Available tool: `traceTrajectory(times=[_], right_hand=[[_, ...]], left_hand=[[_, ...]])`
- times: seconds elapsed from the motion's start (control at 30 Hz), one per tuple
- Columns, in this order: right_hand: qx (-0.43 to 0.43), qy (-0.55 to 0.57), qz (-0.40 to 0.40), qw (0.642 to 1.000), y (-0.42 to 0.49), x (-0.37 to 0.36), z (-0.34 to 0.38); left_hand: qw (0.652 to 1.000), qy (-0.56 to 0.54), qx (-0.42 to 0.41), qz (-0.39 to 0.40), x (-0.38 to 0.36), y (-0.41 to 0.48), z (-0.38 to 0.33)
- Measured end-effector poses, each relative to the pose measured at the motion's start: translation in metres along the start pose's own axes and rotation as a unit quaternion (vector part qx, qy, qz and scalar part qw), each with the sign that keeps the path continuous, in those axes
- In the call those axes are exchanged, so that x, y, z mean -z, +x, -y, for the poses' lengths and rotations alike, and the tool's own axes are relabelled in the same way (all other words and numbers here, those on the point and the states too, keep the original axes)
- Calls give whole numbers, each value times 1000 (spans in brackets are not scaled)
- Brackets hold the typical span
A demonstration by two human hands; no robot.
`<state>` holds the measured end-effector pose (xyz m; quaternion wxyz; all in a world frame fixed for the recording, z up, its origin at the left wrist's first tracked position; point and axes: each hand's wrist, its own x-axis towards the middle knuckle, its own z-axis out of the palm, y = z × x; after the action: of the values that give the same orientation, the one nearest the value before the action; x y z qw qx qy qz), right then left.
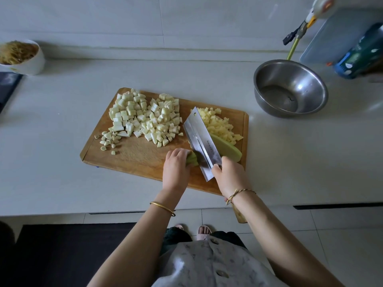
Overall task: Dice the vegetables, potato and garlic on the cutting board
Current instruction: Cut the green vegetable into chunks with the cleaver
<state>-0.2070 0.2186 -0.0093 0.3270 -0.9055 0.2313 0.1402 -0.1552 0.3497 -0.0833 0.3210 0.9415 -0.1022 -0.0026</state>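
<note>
Mostly done, it seems — white vegetable cubes (143, 117), yellow potato dice (219, 125) and garlic bits (107, 138) sit on the wooden cutting board (134, 156). The left hand (176, 167) curls over pale-green vegetable strips (191, 160); the right hand (230, 175) grips the steel cleaver (200, 143) — these remain.

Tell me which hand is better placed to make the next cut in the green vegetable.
Right. The right hand grips the cleaver, whose blade rests against the green vegetable; the left hand holds that vegetable down beside the blade.
</note>
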Motion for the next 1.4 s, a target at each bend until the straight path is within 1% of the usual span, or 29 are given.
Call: traceTrajectory(times=[0.27, 0.43, 0.6, 0.73, 0.97, 1.17, 1.4], right_hand=[[-16, -16, 10, 1000, 1, -14, 6], [-15, 31, -11, 999, 6, -17, 4], [0, 52, -41, 998, 1, -14, 5], [-4, 71, -57, 996, -5, -8, 6], [-6, 53, -33, 998, -6, -7, 8], [-9, 45, -34, 998, -7, -11, 12], [-14, 39, 0, 999, 3, -6, 12]], left_hand=[[1000, 1, 6, 5, -1, 1, 2], [1000, -4, -1, 10, 2, 0, 1], [1000, -3, -3, 2, 7, -1, 4], [1000, -5, -3, 5, 7, -1, 4], [1000, 0, -9, 0, 6, -1, 7], [1000, -1, -10, 5, 6, 0, 9], [1000, -11, -18, 7, 7, 0, 11]])
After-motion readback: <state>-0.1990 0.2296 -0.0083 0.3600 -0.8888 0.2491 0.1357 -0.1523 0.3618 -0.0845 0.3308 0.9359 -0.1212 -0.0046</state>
